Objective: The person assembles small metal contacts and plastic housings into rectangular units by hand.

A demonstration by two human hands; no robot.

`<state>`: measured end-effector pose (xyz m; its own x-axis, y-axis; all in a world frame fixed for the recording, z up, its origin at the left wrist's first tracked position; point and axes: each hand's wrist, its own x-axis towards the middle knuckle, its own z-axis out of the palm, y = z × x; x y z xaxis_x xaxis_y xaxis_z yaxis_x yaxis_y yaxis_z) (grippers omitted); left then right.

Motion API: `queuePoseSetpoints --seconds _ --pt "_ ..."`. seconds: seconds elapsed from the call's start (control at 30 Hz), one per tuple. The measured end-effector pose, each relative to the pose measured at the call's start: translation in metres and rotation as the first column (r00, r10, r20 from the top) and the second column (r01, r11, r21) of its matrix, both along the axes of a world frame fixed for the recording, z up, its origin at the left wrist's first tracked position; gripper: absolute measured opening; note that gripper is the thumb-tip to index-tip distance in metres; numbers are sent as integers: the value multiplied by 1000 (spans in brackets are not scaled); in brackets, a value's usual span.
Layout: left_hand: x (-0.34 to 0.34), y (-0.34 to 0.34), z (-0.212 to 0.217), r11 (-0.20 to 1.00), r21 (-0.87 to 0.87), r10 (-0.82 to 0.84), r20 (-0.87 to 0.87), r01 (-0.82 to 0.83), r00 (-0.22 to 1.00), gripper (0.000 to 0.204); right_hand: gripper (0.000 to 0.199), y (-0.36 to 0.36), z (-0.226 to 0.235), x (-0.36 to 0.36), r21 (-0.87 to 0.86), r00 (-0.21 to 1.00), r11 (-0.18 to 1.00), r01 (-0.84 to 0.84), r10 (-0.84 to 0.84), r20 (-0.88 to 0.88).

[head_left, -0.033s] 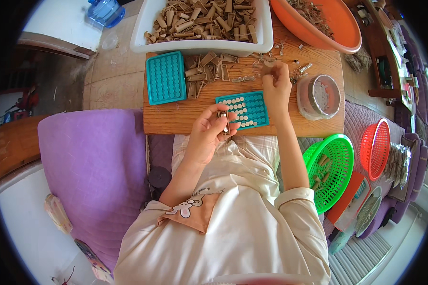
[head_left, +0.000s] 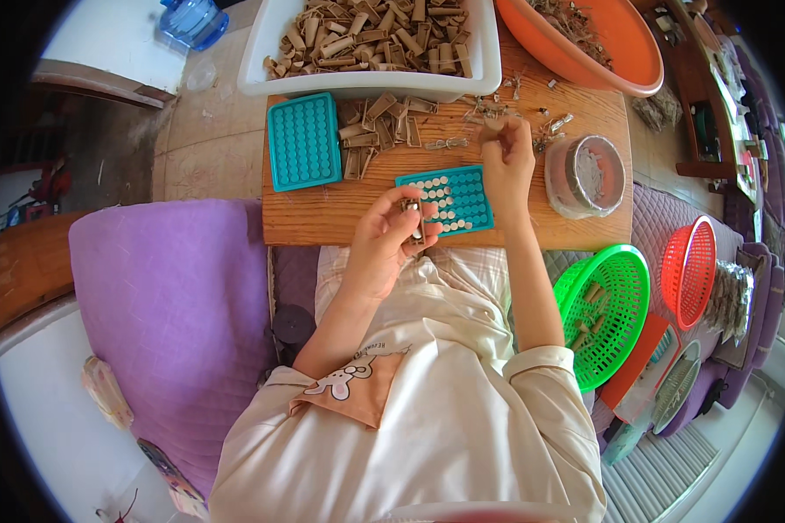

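Observation:
My left hand is closed around a small open brown plastic case with a white round piece inside it. Just right of it on the wooden table lies a teal tray of round hollows, its left part filled with white discs. Beyond that tray my right hand is closed, a small brown piece at its fingertips, partly hidden by the fingers. Near those fingertips lie thin wires and small clear bits. A second teal tray stands farther left, beside a pile of brown plastic shells.
At the table's back stands a white bin full of brown shells. An orange basin of wires sits at the far right. A round tub holds white discs. Green and red baskets rest off the right edge.
My right fingertips have shifted slightly, and the brown piece at them is turned a little differently. The left hand is nearly still.

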<state>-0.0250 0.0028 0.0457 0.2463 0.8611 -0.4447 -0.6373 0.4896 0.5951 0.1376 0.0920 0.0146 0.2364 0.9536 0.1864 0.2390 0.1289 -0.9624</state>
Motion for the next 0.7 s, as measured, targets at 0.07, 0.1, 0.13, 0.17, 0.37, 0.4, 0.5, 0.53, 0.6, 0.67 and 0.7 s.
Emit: queuePoseSetpoints --seconds 0.07,0.1,0.13,0.17,0.37,0.4,0.5,0.53,0.6,0.67,0.7 --pt "7 6 -3 1000 5 21 17 -21 1000 20 19 -13 -4 -4 8 999 1000 -8 9 -47" --pt "11 10 -7 1000 -21 8 87 -6 996 19 19 -18 -4 -5 1 991 1000 -1 1 -136" --pt "14 14 -8 999 -45 -3 156 10 988 18 20 -22 -3 -6 -7 974 1000 4 -6 -224" --pt "15 16 -9 999 -46 -4 156 12 988 18 20 -24 -2 -6 -8 974 1000 6 -8 -224" --pt "13 19 -9 998 -59 9 198 3 980 17 32 -25 -14 13 -145 991 989 0 19 133" --pt "12 18 -12 998 -58 10 211 2 978 20 33 -23 -18 17 -118 942 993 -21 59 329" --pt "10 16 -13 998 -62 16 219 -3 975 22 34 -19 -25 21 -126 854 990 -64 120 507" --pt "9 16 -12 998 -65 20 215 -7 976 22 34 -18 -24 21 -155 854 985 -80 148 499" --pt "8 17 -13 998 -58 23 201 -12 979 22 33 -20 -20 18 -78 849 994 -79 108 518" --pt "8 17 -14 998 -52 27 187 -17 982 22 32 -27 -11 10 0 843 997 -79 67 534" --pt "9 17 -12 998 -49 44 142 -38 989 21 28 -35 -4 3 5 925 998 -64 58 375"
